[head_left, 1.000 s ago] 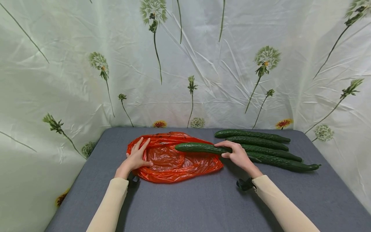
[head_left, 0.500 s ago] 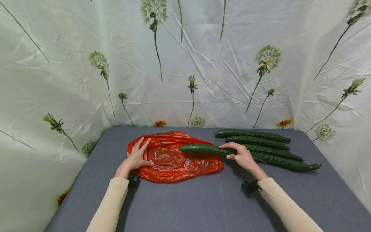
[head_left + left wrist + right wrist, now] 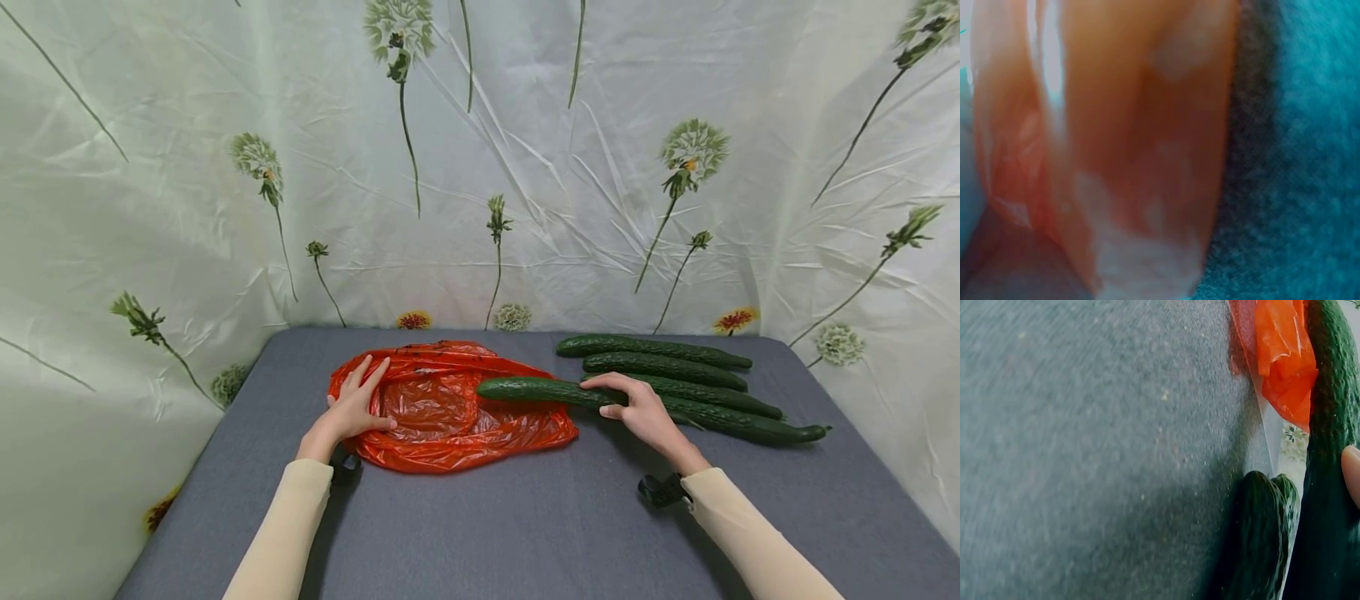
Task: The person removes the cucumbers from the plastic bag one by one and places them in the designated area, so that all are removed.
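Note:
My left hand point(image 3: 352, 412) rests with spread fingers on the left part of a crumpled red plastic bag point(image 3: 450, 460), whose opening faces up. In my right hand point(image 3: 641, 410) I grip a long dark green cucumber point(image 3: 528, 389) near its middle. Its left end lies over the bag's right side, in the head view. The right wrist view shows a fingertip point(image 3: 1352, 469) against the cucumber's bumpy skin, with orange-red plastic beside it. Blurred red film fills much of the left wrist view; the left fingers are not clear there.
Several more cucumbers point(image 3: 667, 368) lie side by side at the right back, partly behind my right hand. The table point(image 3: 480, 533) has a grey cloth cover. A pale curtain point(image 3: 450, 275) with dandelion prints hangs along the far edge and both sides.
My right hand has drawn the cucumber to the right and slightly nearer, so less of it overlaps the bag. The left hand and the bag stay in place.

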A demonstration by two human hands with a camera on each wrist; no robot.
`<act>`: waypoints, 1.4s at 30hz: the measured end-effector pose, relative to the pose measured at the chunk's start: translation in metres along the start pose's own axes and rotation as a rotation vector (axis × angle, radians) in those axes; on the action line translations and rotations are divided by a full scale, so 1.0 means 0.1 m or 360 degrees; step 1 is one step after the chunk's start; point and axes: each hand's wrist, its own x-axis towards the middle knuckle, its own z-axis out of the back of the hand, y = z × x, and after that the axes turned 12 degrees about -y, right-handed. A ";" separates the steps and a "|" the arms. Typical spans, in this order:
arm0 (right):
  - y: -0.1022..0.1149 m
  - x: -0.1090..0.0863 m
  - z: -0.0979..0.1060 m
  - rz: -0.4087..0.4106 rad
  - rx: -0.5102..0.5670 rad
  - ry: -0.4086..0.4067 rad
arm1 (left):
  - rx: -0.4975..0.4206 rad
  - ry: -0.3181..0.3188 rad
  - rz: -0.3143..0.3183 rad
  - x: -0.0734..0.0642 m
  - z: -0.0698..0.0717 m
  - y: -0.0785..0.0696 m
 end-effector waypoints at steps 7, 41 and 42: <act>-0.02 -0.04 0.08 0.0004 -0.0008 -0.0005 | 0.0000 -0.0005 -0.0007 0.00 -0.01 0.02; -0.24 -0.31 0.45 -0.0029 -0.0192 -0.0043 | -0.0015 0.0029 0.0003 0.01 0.00 0.02; -0.24 -0.32 0.46 -0.0028 -0.0204 -0.0046 | -0.0018 0.0030 0.0004 0.01 -0.01 0.03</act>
